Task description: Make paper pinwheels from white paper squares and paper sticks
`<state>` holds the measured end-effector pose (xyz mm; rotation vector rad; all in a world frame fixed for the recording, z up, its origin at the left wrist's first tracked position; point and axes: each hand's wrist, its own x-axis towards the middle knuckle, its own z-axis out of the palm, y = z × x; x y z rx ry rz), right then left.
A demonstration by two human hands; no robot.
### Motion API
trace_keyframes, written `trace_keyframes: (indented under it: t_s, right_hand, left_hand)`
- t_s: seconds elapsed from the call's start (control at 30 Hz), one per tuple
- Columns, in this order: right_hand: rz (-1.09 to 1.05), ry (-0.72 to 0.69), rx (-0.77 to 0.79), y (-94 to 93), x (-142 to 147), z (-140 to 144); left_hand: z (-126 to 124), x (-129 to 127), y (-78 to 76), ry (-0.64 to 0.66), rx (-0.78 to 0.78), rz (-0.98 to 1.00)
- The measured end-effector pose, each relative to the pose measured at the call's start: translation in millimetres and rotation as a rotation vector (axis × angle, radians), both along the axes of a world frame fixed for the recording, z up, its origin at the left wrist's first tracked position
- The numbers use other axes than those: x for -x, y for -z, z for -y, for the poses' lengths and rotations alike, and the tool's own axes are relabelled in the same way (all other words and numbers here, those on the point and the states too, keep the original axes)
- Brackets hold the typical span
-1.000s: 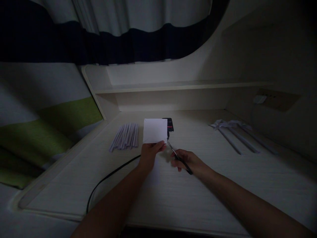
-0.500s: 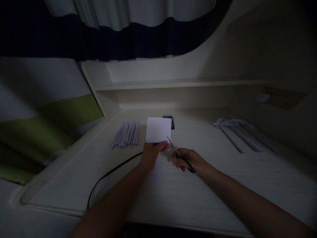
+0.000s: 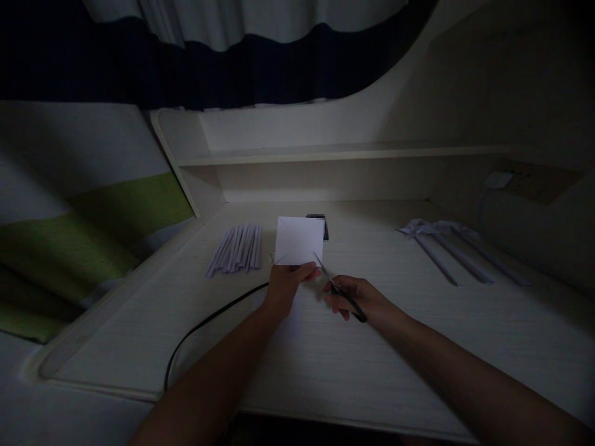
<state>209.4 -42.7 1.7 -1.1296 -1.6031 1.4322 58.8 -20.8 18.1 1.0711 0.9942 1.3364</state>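
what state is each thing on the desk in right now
white square paper sheet: held up off the desk, creased diagonally
left hand: pinching the sheet's lower edge
small black-handled scissors: blade tips at the sheet's lower right corner
right hand: closed on the scissor handles
bundle of white paper strips: lying flat
black cable: slack across the desk
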Motion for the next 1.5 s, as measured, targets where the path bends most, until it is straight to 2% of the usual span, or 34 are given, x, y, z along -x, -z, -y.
trace_keyframes:
  t_s: [0.27,0.77,1.07,1.5]
  right_hand:
    - [0.03,-0.006,-0.027,1.8,-0.6,-0.4]
    - [0.033,0.083,-0.024,-1.1,-0.7,1.7]
    - [0.047,0.052,-0.046,3.7,-3.3,-3.5]
    - [0.07,0.067,-0.065,-4.8,-3.7,2.0]
  left_hand:
    - [-0.2,-0.4,-0.3,-0.003,0.005,0.003]
    - [-0.2,1.2,-0.1,0.026,0.033,-0.008]
    - [1.9,-0.2,-2.2,0.089,0.058,-0.043]
    - [1.7,0.5,-1.1,0.122,0.073,-0.068]
